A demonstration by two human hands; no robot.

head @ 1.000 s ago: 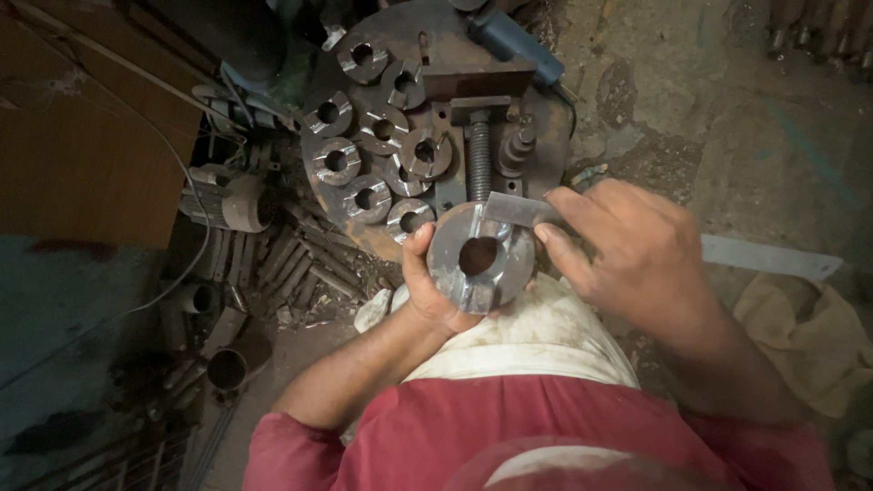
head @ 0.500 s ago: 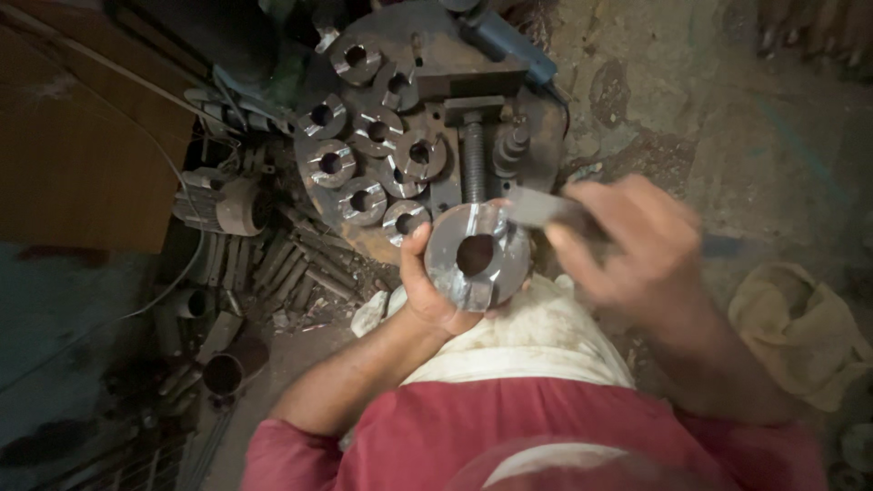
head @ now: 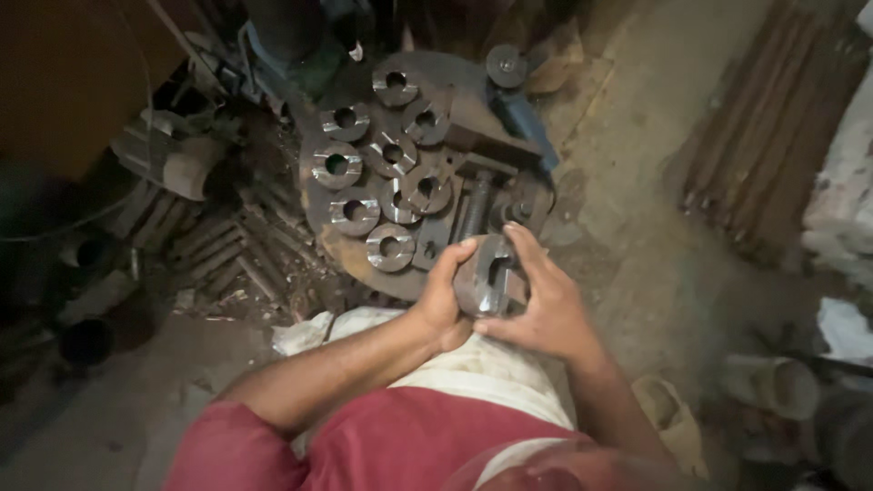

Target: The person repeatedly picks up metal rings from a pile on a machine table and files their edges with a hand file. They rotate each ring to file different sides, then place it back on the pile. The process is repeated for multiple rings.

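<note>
Head view: both hands, left hand (head: 443, 305) and right hand (head: 538, 309), grip a grey, seemingly slotted metal collar (head: 487, 275).

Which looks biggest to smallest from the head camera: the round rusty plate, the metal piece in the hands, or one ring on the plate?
1. Round rusty plate.
2. Metal piece in both hands, though it is nearer the camera.
3. One ring looks about alike; unsure.

Left hand (head: 444, 295) and right hand (head: 536, 305) cupped together in front of the lap, fingers curled inward, forearms angled in
</note>
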